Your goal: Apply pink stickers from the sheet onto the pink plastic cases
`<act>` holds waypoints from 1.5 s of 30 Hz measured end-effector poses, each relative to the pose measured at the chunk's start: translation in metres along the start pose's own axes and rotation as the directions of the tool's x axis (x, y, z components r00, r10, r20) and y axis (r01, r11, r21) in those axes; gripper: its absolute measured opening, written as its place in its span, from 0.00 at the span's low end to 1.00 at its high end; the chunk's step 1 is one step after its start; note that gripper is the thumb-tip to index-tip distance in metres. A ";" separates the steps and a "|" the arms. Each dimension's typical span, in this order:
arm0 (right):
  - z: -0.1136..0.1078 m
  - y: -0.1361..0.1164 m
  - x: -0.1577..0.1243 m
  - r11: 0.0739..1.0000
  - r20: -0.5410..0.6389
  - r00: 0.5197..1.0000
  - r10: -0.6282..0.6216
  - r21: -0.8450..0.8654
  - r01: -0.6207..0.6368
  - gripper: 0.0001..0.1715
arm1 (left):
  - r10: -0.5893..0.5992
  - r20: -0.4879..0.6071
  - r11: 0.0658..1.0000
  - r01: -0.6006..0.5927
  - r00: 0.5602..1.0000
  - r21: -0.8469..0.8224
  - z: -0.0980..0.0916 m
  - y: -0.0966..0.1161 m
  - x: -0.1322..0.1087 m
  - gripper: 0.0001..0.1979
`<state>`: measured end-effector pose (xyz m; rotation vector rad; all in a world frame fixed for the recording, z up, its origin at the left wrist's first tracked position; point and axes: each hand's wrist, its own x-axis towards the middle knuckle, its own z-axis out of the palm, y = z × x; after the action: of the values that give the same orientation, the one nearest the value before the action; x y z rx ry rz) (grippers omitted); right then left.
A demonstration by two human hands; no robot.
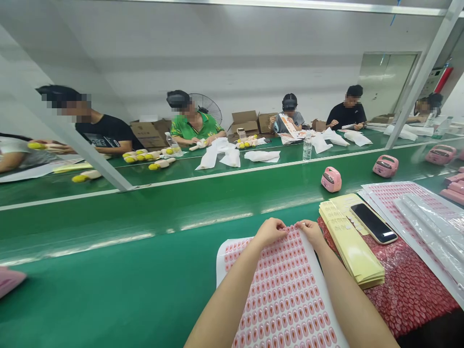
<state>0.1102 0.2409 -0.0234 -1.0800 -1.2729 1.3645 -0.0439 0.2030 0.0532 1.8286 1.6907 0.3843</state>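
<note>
A white sticker sheet [282, 290] with rows of small pink oval stickers lies on the green work surface in front of me, beneath my forearms. At its far edge, my left hand [271, 232] pinches the sheet with bent fingers. My right hand [311, 232] pinches the far right corner, a short gap away from the left. Whether a single sticker is lifted between the fingertips is too small to tell. Just right of my right hand lie yellow backing sheets [353, 246] in a stack, with a black-screened phone [373, 223] on top.
Red bubble wrap [413, 285] lies under the yellow stack. More sticker sheets [395, 191] and a clear plastic sleeve [431, 232] are at the right. Pink toy-like devices [331, 180] stand along the green conveyor belt [224, 203]. Several co-workers sit across it; a metal post [87, 140] rises at left.
</note>
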 end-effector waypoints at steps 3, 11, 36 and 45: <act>-0.001 -0.001 0.000 1.000 -0.013 1.000 -0.010 0.012 0.010 0.21 | -0.024 -0.026 0.997 0.026 0.999 0.073 -0.008 -0.002 -0.005 0.11; -0.005 0.002 0.003 0.998 -0.067 0.997 -0.039 0.041 0.042 0.25 | -0.101 -0.090 0.988 0.110 0.991 0.107 -0.034 -0.036 -0.035 0.11; -0.007 -0.001 0.003 0.998 -0.080 0.996 -0.037 0.053 0.041 0.28 | -0.079 -0.026 0.996 0.080 0.997 0.039 -0.063 -0.059 -0.058 0.12; -0.003 -0.001 0.003 0.996 -0.087 0.996 -0.037 0.079 0.044 0.27 | -0.080 -0.073 0.997 0.081 0.994 0.008 -0.064 -0.076 -0.069 0.17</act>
<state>0.1126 0.2440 -0.0222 -1.0407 -1.1614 1.3146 -0.1522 0.1508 0.0696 1.7670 1.8124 0.4127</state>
